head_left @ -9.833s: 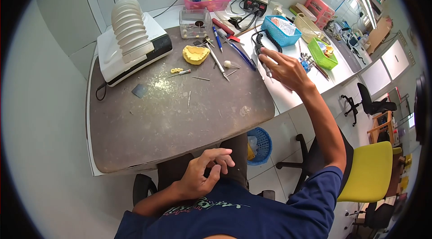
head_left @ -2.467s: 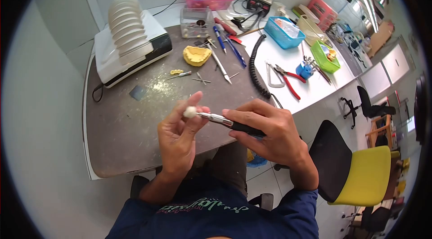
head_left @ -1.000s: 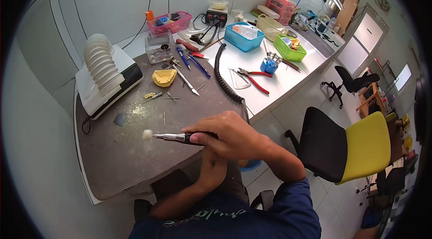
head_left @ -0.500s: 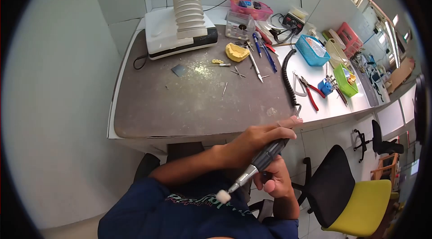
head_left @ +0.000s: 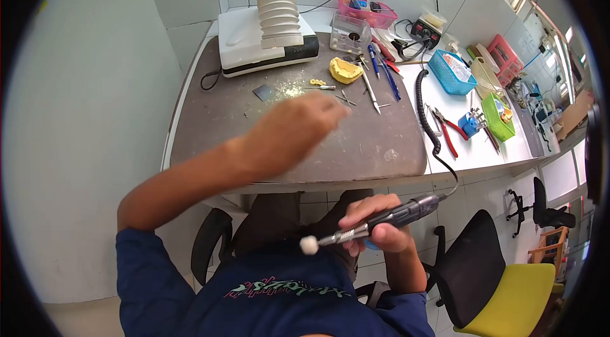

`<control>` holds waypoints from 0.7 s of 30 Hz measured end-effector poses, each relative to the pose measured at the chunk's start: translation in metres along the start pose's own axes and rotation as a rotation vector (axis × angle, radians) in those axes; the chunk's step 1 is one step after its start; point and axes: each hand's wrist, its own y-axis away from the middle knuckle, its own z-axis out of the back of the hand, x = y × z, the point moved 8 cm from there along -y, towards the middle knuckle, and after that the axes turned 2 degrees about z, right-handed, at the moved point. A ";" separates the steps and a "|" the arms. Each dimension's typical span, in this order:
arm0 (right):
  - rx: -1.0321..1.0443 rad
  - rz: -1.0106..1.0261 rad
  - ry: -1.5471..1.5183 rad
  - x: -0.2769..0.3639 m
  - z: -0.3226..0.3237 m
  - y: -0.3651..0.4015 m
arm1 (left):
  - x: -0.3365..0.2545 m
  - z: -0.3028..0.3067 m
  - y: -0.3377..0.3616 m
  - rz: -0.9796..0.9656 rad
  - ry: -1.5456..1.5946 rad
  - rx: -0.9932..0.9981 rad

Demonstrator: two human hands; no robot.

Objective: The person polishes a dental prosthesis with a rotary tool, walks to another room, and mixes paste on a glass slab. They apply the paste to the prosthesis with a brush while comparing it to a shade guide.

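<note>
My right hand (head_left: 395, 239) grips a dark rotary handpiece (head_left: 410, 211) in front of my lap. Its metal nose points left and carries a whitish felt polishing tip (head_left: 309, 245). A bit of something blue shows beneath that hand. Over the brown mat (head_left: 222, 127) hovers my left hand (head_left: 298, 127), smeared by motion, so I cannot see whether its fingers hold anything. Just beyond it lie small yellow tooth pieces (head_left: 318, 82), a thin metal tool (head_left: 321, 88), loose burs (head_left: 347, 99) and a yellow plaster dental model (head_left: 346, 71).
A white box unit with a ribbed hose (head_left: 278, 13) stands at the back left. Pens, a white knife (head_left: 372, 94), red pliers (head_left: 450, 134), a blue basket (head_left: 454, 76) and a green basket (head_left: 499, 118) lie right. The coiled cord (head_left: 422, 102) runs to the handpiece.
My left hand has let go of the handpiece's rear end and moved up and left over the mat. My right hand now holds the handpiece alone, turned closer to level.
</note>
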 end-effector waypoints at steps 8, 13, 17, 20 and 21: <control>-0.472 0.462 0.681 0.043 0.061 -0.028 | 0.103 -0.032 -0.031 0.054 -0.174 0.007; -0.752 0.463 1.150 0.053 0.080 -0.031 | 0.108 -0.042 -0.035 0.033 -0.240 0.033; -0.917 0.426 1.042 0.052 0.091 -0.021 | 0.102 -0.039 -0.030 -0.005 -0.085 -0.147; -0.907 0.503 1.096 0.053 0.092 -0.020 | 0.100 -0.042 -0.028 0.015 -0.017 -0.117; -0.902 0.518 1.095 0.054 0.089 -0.020 | 0.102 -0.041 -0.028 0.027 -0.012 -0.092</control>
